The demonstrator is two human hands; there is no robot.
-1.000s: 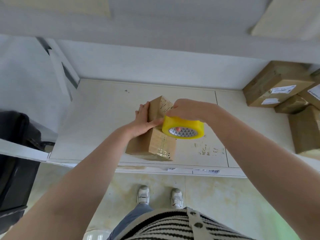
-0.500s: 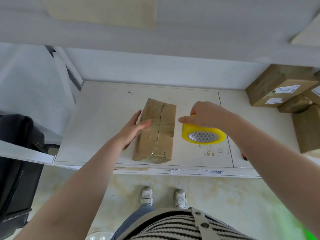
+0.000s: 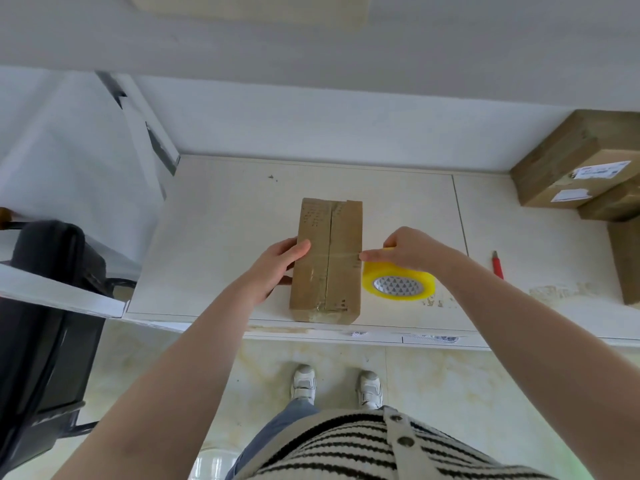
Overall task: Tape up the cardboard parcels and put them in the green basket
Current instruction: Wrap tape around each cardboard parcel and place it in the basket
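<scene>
**A:** So where's the parcel (image 3: 327, 259) at? Flat on the table (image 3: 221, 216), near the front edge. Left hand (image 3: 273, 263) holds its left side, thumb on top, fingers look tucked under. Right hand (image 3: 410, 249) is clamped on the yellow tape roll (image 3: 398, 284) just beside the box, with a clear strip running across the top.

**B:** Small stiff cardboard, guessing it's light. I'd grab it by the long sides, not the seam. The taped patches look slick, so mind your fingers there. Can't see the green basket from here.
</scene>
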